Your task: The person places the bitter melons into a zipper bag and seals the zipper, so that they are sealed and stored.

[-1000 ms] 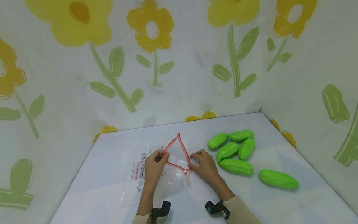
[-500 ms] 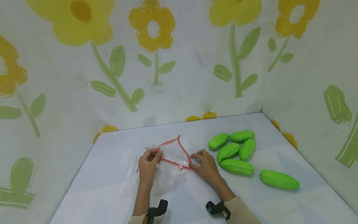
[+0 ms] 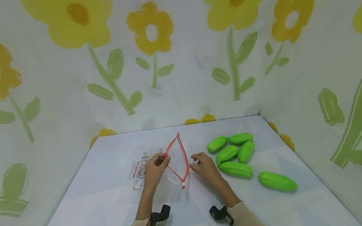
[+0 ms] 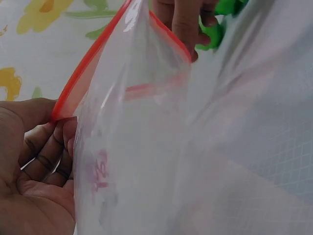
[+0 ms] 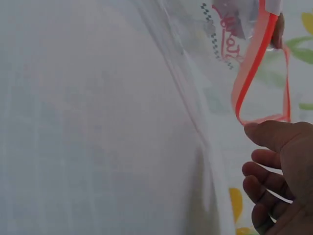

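A clear plastic zip bag [image 3: 139, 171] with a red zip edge, red lettering and line drawings lies toward the left of the table, its mouth spread apart. My left hand [image 3: 156, 172] pinches the left side of the red edge between thumb and fingers, as the left wrist view also shows at the bag's lip. Across the mouth, my right hand [image 3: 208, 169] has loosely bent fingers and holds nothing. Its thumb tip [image 5: 254, 131] is right at the red edge in the right wrist view. A white slider [image 3: 183, 184] sits at the mouth's near corner.
Several bright green, ridged, elongated vegetables [image 3: 235, 169] lie clustered right of my right hand. Another green vegetable [image 3: 277, 181] lies apart, nearer the right edge. The white table [image 3: 93, 185] meets flower-printed cloth walls [image 3: 186, 100] at the back and sides.
The left hand moved left, then back right, still pinching the edge. The right fingers came off the red edge, and the mouth's near corner swung toward me.
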A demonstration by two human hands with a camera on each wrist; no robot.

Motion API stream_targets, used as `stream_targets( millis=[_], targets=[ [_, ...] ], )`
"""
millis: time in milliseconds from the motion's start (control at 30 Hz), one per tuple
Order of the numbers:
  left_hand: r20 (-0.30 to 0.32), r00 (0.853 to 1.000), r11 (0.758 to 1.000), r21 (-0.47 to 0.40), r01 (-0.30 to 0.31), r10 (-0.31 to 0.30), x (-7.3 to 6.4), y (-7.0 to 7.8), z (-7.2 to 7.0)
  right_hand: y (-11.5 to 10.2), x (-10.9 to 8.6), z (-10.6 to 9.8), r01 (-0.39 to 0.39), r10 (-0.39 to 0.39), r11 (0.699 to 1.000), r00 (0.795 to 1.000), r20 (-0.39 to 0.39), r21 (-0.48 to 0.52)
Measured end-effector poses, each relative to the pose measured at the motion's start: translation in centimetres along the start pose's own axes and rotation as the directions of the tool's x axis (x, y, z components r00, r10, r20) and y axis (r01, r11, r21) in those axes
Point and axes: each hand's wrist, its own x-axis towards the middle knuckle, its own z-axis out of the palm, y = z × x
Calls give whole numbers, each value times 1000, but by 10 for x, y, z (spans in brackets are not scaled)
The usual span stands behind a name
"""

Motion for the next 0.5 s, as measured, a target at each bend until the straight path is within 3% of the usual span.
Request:
stream_targets(
  millis=[100,267,400,500],
  targets=[
    [-2,1000,1000,3,-8,8,-4,13,-1,-4,-7,-19,80,-80,996,997,-18,-30],
    [-15,1000,1000,16,-6,7,-4,21,-1,3,-19,-62,191,-198,976,978,-61,-103],
    [-22,1000,1000,11,0,0,-1,10,-1,19,-30,-96,243,-260,950,963,-70,-197],
    [-33,999,1000,5,15,-15,3,-6,-2,31,-39,-119,228,-246,943,968,-46,-244]
  ],
)
